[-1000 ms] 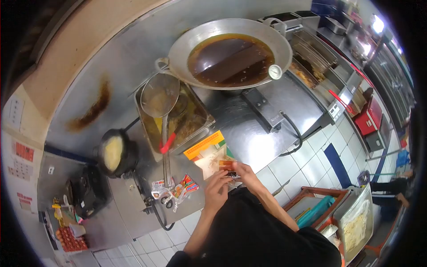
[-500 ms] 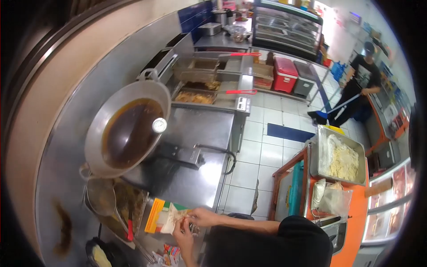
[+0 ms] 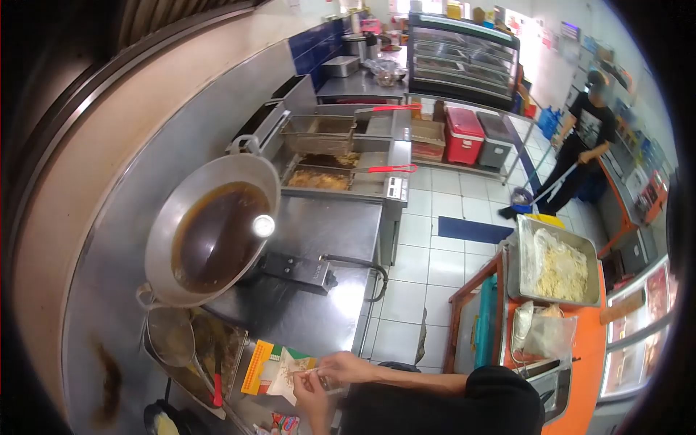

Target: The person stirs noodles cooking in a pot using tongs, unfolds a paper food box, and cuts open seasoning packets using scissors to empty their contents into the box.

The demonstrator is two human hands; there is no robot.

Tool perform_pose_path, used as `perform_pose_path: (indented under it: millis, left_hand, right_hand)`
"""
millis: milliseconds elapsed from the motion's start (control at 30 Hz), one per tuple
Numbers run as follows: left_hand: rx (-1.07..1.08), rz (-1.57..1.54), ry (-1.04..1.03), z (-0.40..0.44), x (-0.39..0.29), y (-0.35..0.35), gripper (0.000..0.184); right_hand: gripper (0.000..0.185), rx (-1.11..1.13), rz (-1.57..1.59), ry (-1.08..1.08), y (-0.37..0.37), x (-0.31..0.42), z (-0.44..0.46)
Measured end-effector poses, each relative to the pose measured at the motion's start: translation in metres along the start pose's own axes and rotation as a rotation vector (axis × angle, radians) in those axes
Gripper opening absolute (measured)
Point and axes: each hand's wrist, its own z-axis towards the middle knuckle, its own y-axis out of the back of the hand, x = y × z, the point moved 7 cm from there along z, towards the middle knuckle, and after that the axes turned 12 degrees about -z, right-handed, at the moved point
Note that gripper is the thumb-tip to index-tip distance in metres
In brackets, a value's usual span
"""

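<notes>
My right hand (image 3: pixel 345 367) and my left hand (image 3: pixel 310 397) meet at the bottom of the view, fingertips pinched together. What sits between the fingertips is too small and blurred to name. Just beyond the fingers lies a yellow, green and white packet (image 3: pixel 270 368) with a pale, brown-flecked middle. The left hand overlaps its near edge. Below them rest small red and white printed wrappers (image 3: pixel 281 422). To the left, a strainer (image 3: pixel 172 336) and a red-handled utensil (image 3: pixel 217 390) lie over an oily metal tray (image 3: pixel 235 335).
A big wok (image 3: pixel 161 239) of dark oil holds a round thermometer (image 3: pixel 263 226). Behind it are fryer baskets (image 3: pixel 317 178) with red handles. At right, a metal pan (image 3: pixel 523 279) of pale food stands on an orange table (image 3: pixel 586 341). A person (image 3: pixel 591 127) sweeps the floor.
The view has shifted slightly, so the counter items sit a little lower. My hands stay pinched together by the packet. The sweeping person has moved the broom and dustpan closer together.
</notes>
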Motion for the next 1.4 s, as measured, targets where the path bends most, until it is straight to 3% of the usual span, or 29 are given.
perform_pose_path:
  millis: [33,67,133,233,300,367,433,533,667,767,833,900,967,1033,1067,1167,1267,1333,1400]
  left_hand:
    - [-0.064,-0.016,-0.015,-0.004,-0.005,0.003,0.014]
    - [-0.102,-0.017,-0.015,-0.008,0.002,0.009,0.014]
    - [-0.161,0.113,-0.056,-0.01,0.012,0.018,0.016]
    - [-0.166,0.123,-0.135,-0.019,0.013,0.011,0.02]
    - [-0.205,0.121,-0.055,-0.023,0.023,0.021,0.021]
    - [-0.326,0.211,-0.11,-0.026,0.021,0.033,0.023]
    - [-0.403,0.121,-0.122,-0.027,0.026,0.038,0.024]
    - [-0.369,0.038,-0.097,-0.029,0.026,0.036,0.022]
    - [-0.334,0.011,-0.084,-0.033,0.03,0.031,0.025]
    - [-0.344,-0.009,-0.09,-0.032,0.042,0.04,0.025]
    - [-0.343,-0.028,-0.065,-0.034,0.05,0.046,0.025]
    - [-0.268,-0.278,0.096,-0.034,0.07,0.047,0.022]
    - [-0.219,-0.309,0.152,-0.036,0.044,0.044,0.02]
    - [-0.128,-0.307,0.191,-0.034,0.036,0.041,0.018]
    - [-0.129,-0.31,0.191,-0.034,0.042,0.046,0.018]
    - [-0.063,-0.113,0.116,-0.034,0.048,0.051,0.02]
    - [-0.063,0.128,0.042,-0.041,0.001,0.036,0.024]
    - [-0.161,0.318,-0.067,-0.048,-0.029,0.032,0.024]
    - [-0.201,0.299,-0.117,-0.05,-0.027,0.031,0.023]
  right_hand:
    - [0.024,-0.108,0.124,0.05,0.002,0.006,-0.001]
    - [0.024,-0.072,0.127,0.06,-0.004,0.003,0.0]
    - [0.022,0.11,0.255,-0.241,-0.019,-0.018,0.0]
    - [0.019,0.219,0.197,-0.354,-0.015,-0.004,-0.003]
    - [0.021,0.203,0.189,-0.33,-0.023,-0.003,-0.001]
    - [0.023,0.19,0.182,-0.302,-0.042,-0.005,0.0]
    - [0.027,-0.174,0.115,-0.159,-0.04,-0.007,0.001]
    - [0.032,-0.019,-0.012,-0.215,-0.049,-0.021,0.0]
    - [0.034,0.025,0.053,-0.259,-0.049,-0.019,-0.002]
    - [0.033,-0.049,0.112,-0.075,-0.044,-0.005,-0.003]
    - [0.027,0.059,0.135,-0.204,-0.048,-0.016,-0.002]
    - [0.025,0.03,0.191,-0.164,-0.053,-0.025,0.0]
    - [0.023,-0.015,0.248,-0.132,-0.053,-0.026,-0.001]
    - [0.019,0.206,0.412,-0.227,-0.056,-0.022,-0.001]
    - [0.019,0.207,0.409,-0.227,-0.048,-0.016,-0.001]
    - [0.017,0.266,0.305,-0.265,-0.037,-0.003,0.0]
    - [0.015,0.206,0.345,-0.117,-0.034,0.005,0.003]
    - [0.016,0.099,0.264,-0.147,-0.032,0.011,0.001]
    - [0.017,0.061,0.287,-0.175,-0.028,0.018,0.004]
